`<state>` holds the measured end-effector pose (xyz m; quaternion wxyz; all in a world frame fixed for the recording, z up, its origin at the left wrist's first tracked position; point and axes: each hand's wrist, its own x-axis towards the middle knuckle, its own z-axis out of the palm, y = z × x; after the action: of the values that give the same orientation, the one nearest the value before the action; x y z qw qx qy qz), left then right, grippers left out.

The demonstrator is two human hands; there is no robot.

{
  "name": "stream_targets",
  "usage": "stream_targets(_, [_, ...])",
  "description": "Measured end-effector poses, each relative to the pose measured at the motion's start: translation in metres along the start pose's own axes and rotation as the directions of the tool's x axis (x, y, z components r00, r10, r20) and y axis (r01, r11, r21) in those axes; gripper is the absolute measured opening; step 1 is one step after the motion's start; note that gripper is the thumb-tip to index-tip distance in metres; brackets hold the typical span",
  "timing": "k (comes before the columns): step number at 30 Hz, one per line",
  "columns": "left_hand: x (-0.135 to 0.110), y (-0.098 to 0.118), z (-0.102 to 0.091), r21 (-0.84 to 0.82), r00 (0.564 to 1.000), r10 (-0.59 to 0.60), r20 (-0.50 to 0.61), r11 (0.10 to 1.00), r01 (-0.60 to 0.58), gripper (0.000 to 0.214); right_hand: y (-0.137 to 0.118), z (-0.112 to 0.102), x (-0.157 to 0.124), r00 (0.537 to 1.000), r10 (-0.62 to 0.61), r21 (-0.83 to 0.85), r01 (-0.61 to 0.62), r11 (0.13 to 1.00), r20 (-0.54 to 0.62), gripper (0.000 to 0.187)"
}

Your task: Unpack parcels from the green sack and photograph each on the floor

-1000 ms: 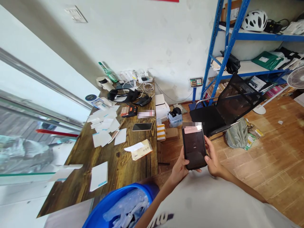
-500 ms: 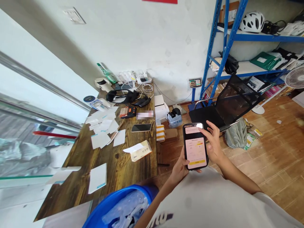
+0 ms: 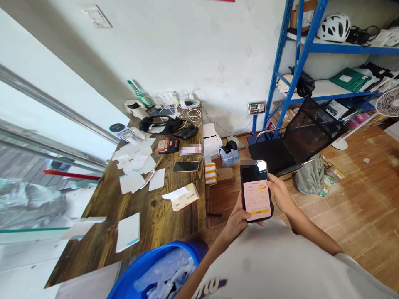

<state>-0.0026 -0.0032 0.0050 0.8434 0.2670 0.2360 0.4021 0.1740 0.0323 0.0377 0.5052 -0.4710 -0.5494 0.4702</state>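
Observation:
A smartphone (image 3: pixel 256 193) in a dark case is held upright in front of my body, its lit screen facing me with a pale panel and a yellow button. My left hand (image 3: pixel 237 218) grips its lower left side, thumb over the screen's bottom corner. At the right edge, my right hand (image 3: pixel 279 194) closes on the phone with its thumb at the side; the other fingers are mostly hidden behind it. A second phone (image 3: pixel 186 166) lies flat on the wooden table (image 3: pixel 149 224), beside an orange and black handheld device (image 3: pixel 168 145) and a folded printed paper (image 3: pixel 182 196).
White papers (image 3: pixel 132 181) are scattered along the table's left side, near a black headset-like strap (image 3: pixel 160 126) and tangled cables. A blue bin (image 3: pixel 134 270) of plastic stands at the near edge. On the right are a black mesh chair (image 3: pixel 302 139), blue shelves (image 3: pixel 304 54) and a fan (image 3: pixel 388 101).
My right hand has moved from a finger on the upper screen to the phone's right edge. A white banner at the top of the screen is gone, leaving a dark area.

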Motion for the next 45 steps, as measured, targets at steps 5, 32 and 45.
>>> stream_targets(5, [0.002, -0.002, -0.001, -0.002, 1.0, -0.005, 0.012, 1.0, 0.005, 0.115, -0.001, -0.001, 0.0, 0.999, 0.043, 0.025, -0.042, 0.999, -0.03, 0.028])
stream_targets(32, [-0.002, -0.001, -0.004, 0.023, 1.0, 0.006, -0.006, 1.0, -0.006, 0.117, -0.004, 0.006, -0.001, 0.997, 0.023, 0.033, -0.021, 0.999, -0.071, 0.028])
stream_targets(45, [-0.004, -0.002, -0.002, 0.066, 1.0, -0.011, 0.02, 0.998, 0.009, 0.112, -0.006, 0.001, 0.019, 0.995, 0.032, 0.073, -0.025, 0.997, -0.098, 0.031])
